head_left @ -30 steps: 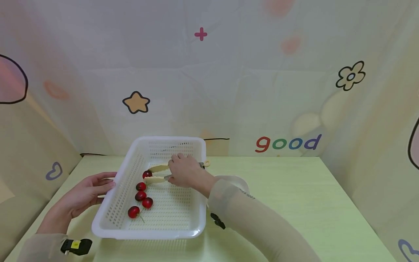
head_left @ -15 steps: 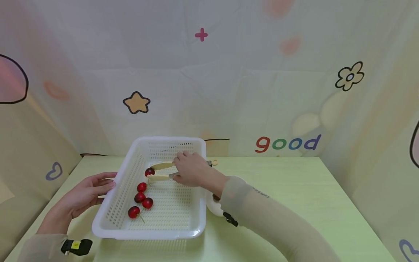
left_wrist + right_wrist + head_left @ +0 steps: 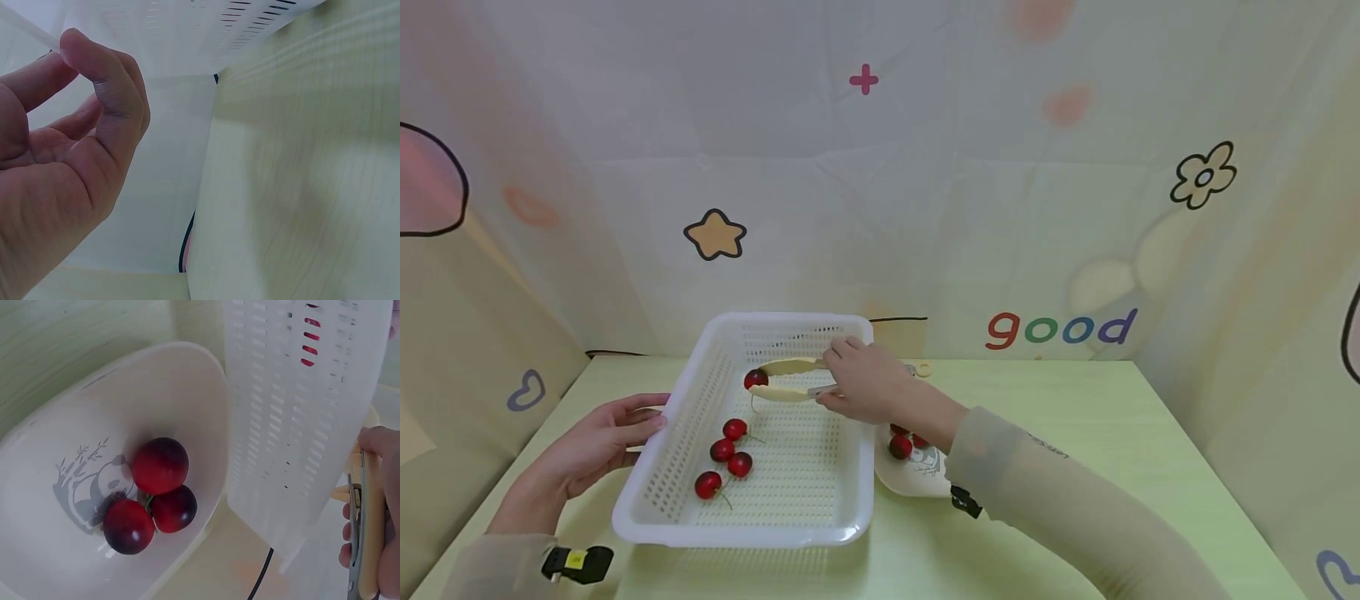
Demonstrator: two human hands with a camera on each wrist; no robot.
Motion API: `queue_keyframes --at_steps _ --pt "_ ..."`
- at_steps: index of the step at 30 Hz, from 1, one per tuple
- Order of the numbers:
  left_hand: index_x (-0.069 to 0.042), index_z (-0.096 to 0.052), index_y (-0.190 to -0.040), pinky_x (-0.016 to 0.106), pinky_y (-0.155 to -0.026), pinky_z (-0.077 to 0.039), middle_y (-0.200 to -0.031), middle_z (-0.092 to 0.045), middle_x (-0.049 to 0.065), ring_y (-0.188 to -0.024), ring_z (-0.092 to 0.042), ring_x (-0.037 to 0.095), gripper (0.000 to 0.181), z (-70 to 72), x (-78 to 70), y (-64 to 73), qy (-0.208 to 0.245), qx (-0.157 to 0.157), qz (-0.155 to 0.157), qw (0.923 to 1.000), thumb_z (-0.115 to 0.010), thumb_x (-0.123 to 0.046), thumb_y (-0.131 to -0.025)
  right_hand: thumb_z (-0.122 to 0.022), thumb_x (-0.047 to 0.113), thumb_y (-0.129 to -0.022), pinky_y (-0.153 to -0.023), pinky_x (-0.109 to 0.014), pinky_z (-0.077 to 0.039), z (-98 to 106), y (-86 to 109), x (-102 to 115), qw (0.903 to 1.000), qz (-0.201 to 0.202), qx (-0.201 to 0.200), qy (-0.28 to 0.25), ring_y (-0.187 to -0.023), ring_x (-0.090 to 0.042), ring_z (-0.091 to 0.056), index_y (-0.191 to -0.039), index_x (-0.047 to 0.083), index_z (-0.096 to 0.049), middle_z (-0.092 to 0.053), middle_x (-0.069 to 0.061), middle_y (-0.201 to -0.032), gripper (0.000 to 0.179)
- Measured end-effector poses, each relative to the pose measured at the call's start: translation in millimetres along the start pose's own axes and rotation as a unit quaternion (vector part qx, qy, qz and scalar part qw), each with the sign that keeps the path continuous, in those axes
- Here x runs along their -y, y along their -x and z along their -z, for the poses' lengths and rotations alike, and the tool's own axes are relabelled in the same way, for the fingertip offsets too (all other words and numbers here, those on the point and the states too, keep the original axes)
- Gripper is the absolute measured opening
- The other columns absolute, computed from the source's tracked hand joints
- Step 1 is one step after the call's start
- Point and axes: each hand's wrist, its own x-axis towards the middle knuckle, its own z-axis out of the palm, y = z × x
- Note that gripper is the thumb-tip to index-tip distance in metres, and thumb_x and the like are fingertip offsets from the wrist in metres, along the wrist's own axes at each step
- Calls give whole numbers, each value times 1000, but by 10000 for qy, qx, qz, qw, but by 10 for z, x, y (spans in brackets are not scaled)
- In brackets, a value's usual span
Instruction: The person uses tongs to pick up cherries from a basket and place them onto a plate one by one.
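Observation:
My left hand (image 3: 613, 435) pinches the left rim of a white perforated plastic basket (image 3: 741, 536); in the left wrist view its thumb and finger meet at the rim. My right hand (image 3: 867, 382) grips a pair of food tongs (image 3: 792, 366) with cream tips, reaching over the basket's right side. Between the tong tips is a dark red cherry (image 3: 756, 381), its stem hanging below. Several other cherries (image 3: 722, 451) lie on the basket's floor, toward the left. In the right wrist view the tongs' metal-and-cream handle (image 3: 372, 528) sits in the palm.
Right of the basket stands a white bowl (image 3: 94, 403) with a grey panda print, partly under the right forearm in the head view. It holds red cherries (image 3: 160, 466). A pale wood-look table (image 3: 1075, 467) runs back to a printed cloth backdrop (image 3: 940, 217).
My right hand has moved right and slightly up, bringing the tongs and the cherry away from the others. More of the bowl and its cherries shows. My left hand keeps its place.

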Motion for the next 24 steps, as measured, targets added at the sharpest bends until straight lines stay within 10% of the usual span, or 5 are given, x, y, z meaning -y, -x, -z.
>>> queue_keyframes --at_steps 24 --pt "10 -23 -155 46 -87 -58 -122 -66 4 -104 -70 26 67 1 -13 18 60 -48 33 10000 -59 -20 -107 -65 47 -99 -84 -35 -50 -33 600 -400 9951 -103 -637 -743 -100 -20 -51 -126 6 -59 -56 -4 -111 50"
